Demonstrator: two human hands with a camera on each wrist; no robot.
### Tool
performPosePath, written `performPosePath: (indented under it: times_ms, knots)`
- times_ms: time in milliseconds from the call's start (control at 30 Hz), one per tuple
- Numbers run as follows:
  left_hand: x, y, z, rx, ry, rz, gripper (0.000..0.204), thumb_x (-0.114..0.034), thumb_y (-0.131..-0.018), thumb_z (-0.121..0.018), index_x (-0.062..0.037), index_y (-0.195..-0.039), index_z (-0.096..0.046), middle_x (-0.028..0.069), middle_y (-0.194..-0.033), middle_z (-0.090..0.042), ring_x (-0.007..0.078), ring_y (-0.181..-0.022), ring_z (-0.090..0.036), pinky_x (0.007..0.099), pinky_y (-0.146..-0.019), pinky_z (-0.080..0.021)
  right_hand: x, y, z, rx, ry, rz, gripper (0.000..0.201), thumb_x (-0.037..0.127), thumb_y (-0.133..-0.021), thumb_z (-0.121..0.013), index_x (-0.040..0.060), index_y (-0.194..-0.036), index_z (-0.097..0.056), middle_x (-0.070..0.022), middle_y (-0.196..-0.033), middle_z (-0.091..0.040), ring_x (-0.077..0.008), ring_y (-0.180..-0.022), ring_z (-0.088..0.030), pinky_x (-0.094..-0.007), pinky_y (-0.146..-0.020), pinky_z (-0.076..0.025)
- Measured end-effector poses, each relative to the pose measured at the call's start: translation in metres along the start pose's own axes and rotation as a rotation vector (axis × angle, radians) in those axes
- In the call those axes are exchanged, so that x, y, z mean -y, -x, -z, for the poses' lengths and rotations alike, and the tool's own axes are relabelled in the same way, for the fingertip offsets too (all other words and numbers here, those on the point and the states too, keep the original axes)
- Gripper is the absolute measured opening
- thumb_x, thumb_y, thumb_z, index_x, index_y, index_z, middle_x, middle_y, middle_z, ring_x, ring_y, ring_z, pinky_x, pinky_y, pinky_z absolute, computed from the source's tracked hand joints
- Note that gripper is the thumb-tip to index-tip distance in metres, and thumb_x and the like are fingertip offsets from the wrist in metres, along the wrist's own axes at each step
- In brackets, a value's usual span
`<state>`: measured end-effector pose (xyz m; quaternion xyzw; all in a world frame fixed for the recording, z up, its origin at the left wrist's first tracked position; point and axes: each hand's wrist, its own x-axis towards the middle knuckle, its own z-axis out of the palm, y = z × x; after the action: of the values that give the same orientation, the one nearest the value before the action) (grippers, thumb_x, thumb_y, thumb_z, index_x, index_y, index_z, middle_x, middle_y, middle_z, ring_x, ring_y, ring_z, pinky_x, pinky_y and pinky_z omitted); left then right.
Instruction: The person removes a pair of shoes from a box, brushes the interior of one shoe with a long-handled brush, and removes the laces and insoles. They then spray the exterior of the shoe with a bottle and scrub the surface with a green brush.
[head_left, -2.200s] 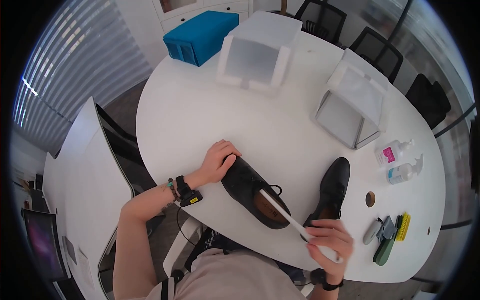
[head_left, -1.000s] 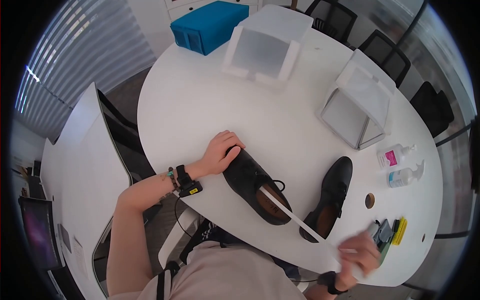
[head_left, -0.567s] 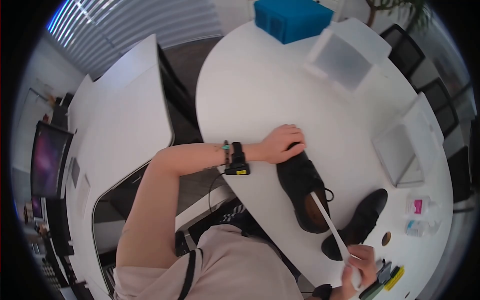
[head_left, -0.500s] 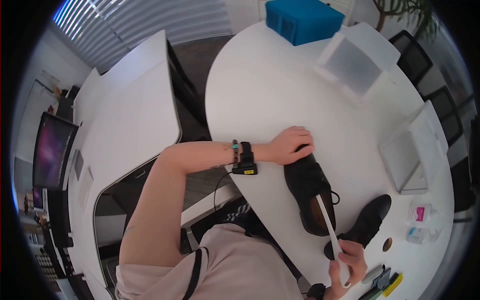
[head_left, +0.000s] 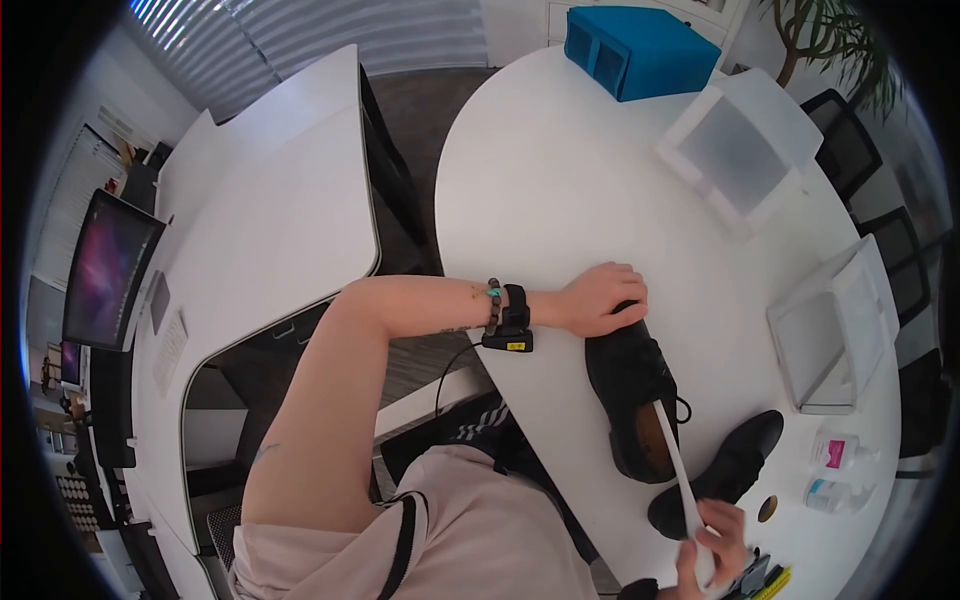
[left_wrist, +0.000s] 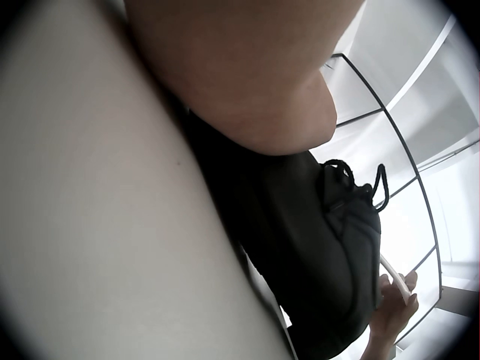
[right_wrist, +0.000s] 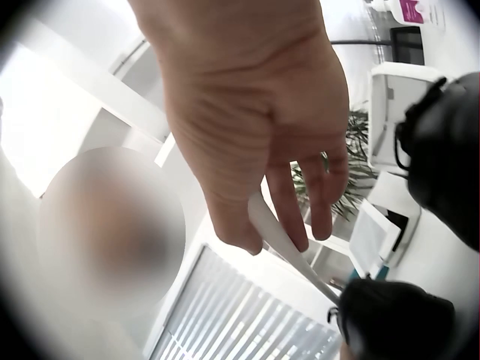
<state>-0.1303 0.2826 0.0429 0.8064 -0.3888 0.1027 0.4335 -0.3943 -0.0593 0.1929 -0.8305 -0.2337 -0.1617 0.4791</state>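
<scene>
In the head view my left hand [head_left: 606, 299] grips the toe of a black lace-up shoe [head_left: 628, 375], thumb on top. This shoe [left_wrist: 292, 232] lies sole down on the table, its brown insole showing. My right hand [head_left: 717, 545] pinches the thick end of a long white tapering stick [head_left: 679, 466]. The stick's thin end reaches into the opening of the gripped shoe. In the right wrist view the thumb and fingers lie either side of the white stick [right_wrist: 289, 247]. A second black shoe [head_left: 728, 470] lies just right of the first.
Two pump bottles [head_left: 838, 450] stand on the right of the white table [head_left: 530, 190]. Brushes [head_left: 768, 580], partly cut off, lie near my right hand. Behind are an open clear box [head_left: 830, 330], another clear box [head_left: 735, 150] and a blue case [head_left: 640, 50].
The head view has swung left, so the table shifts rightward in it. My right hand went out to the right, then came back, with the stick still at the shoe's opening. My left hand keeps its hold.
</scene>
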Motion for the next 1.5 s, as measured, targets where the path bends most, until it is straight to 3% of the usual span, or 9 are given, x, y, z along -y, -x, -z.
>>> performPosePath:
  times_ms: [167,300,400,567,833,967,1233,1367,1500]
  knots:
    - [-0.002,0.000,-0.002,0.018,0.000,0.001,0.027,-0.029,-0.110,-0.056,-0.0087,-0.100,-0.070,0.0092,-0.101,-0.069,0.0332,-0.101,-0.062,0.0449,-0.094,-0.049,0.020,0.016,0.041,-0.227,-0.100,0.187,0.018,0.016,-0.103,-0.073,-0.0012,-0.099,-0.070,-0.0267,-0.101,-0.078,-0.0417,-0.090,-0.072,-0.0517,-0.081,-0.059]
    - [-0.006,-0.001,0.002,0.023,0.005,0.012,0.027,-0.029,-0.110,-0.055,-0.0083,-0.101,-0.070,0.0097,-0.102,-0.069,0.0334,-0.102,-0.062,0.0452,-0.096,-0.049,0.019,-0.013,-0.010,-0.027,-0.101,-0.151,0.019,0.013,-0.100,-0.077,-0.0044,-0.099,-0.069,-0.0276,-0.103,-0.077,-0.0453,-0.106,-0.071,-0.0539,-0.089,-0.057]
    - [-0.006,-0.003,0.003,0.026,0.001,0.022,0.027,-0.029,-0.110,-0.055,-0.0081,-0.102,-0.070,0.0100,-0.102,-0.069,0.0336,-0.103,-0.062,0.0454,-0.096,-0.049,0.026,-0.020,-0.018,-0.038,0.048,-0.032,0.017,0.010,-0.099,-0.077,-0.0057,-0.098,-0.070,-0.0293,-0.105,-0.077,-0.0478,-0.113,-0.070,-0.0546,-0.092,-0.057]
    - [-0.007,-0.002,0.003,0.031,0.010,0.019,0.028,-0.029,-0.111,-0.054,-0.0077,-0.102,-0.070,0.0104,-0.103,-0.069,0.0340,-0.103,-0.063,0.0455,-0.096,-0.049,0.031,0.016,0.044,-0.191,-0.053,0.233,0.028,0.019,-0.101,-0.070,-0.0057,-0.089,-0.070,-0.0273,-0.085,-0.076,-0.0418,-0.078,-0.071,-0.0557,-0.076,-0.060]
    - [-0.007,-0.002,0.004,0.038,0.005,0.026,0.027,-0.029,-0.110,-0.055,-0.0078,-0.103,-0.070,0.0100,-0.103,-0.070,0.0340,-0.102,-0.063,0.0455,-0.095,-0.049,0.045,-0.028,0.000,-0.166,0.067,0.117,0.032,0.022,-0.100,-0.068,-0.0052,-0.084,-0.068,-0.0248,-0.083,-0.076,-0.0396,-0.076,-0.072,-0.0507,-0.062,-0.055]
    - [-0.006,-0.001,0.000,-0.002,0.004,0.003,0.024,-0.028,-0.109,-0.059,-0.0086,-0.098,-0.068,0.0078,-0.099,-0.068,0.0319,-0.099,-0.062,0.0440,-0.092,-0.048,0.050,-0.015,0.054,-0.417,-0.099,0.471,0.040,0.025,-0.100,-0.062,-0.0008,-0.069,-0.061,-0.0176,-0.063,-0.065,-0.0332,-0.062,-0.065,-0.0455,-0.055,-0.048]
    - [-0.007,0.000,0.002,-0.023,-0.030,-0.049,0.023,-0.030,-0.109,-0.059,-0.0107,-0.101,-0.068,0.0063,-0.103,-0.068,0.0306,-0.100,-0.061,0.0438,-0.092,-0.047,0.064,-0.060,0.021,-0.001,0.063,0.216,0.032,0.016,-0.100,-0.071,-0.0067,-0.079,-0.064,-0.0249,-0.075,-0.071,-0.0335,-0.058,-0.064,-0.0417,-0.052,-0.047]
    - [-0.006,0.001,0.002,-0.027,-0.034,-0.050,0.022,-0.030,-0.109,-0.059,-0.0109,-0.102,-0.068,0.0063,-0.103,-0.068,0.0308,-0.100,-0.061,0.0438,-0.092,-0.047,0.055,-0.026,0.042,-0.372,-0.006,0.366,0.042,0.021,-0.104,-0.067,-0.0045,-0.071,-0.059,-0.0251,-0.068,-0.068,-0.0295,-0.051,-0.060,-0.0367,-0.044,-0.041]
    - [-0.007,0.000,0.002,-0.025,-0.027,-0.039,0.021,-0.028,-0.108,-0.060,-0.0106,-0.101,-0.068,0.0071,-0.102,-0.068,0.0317,-0.100,-0.061,0.0440,-0.091,-0.047,0.055,-0.031,0.026,-0.279,0.053,0.160,0.036,0.020,-0.098,-0.071,-0.0036,-0.073,-0.060,-0.0241,-0.070,-0.071,-0.0292,-0.056,-0.065,-0.0361,-0.048,-0.045]
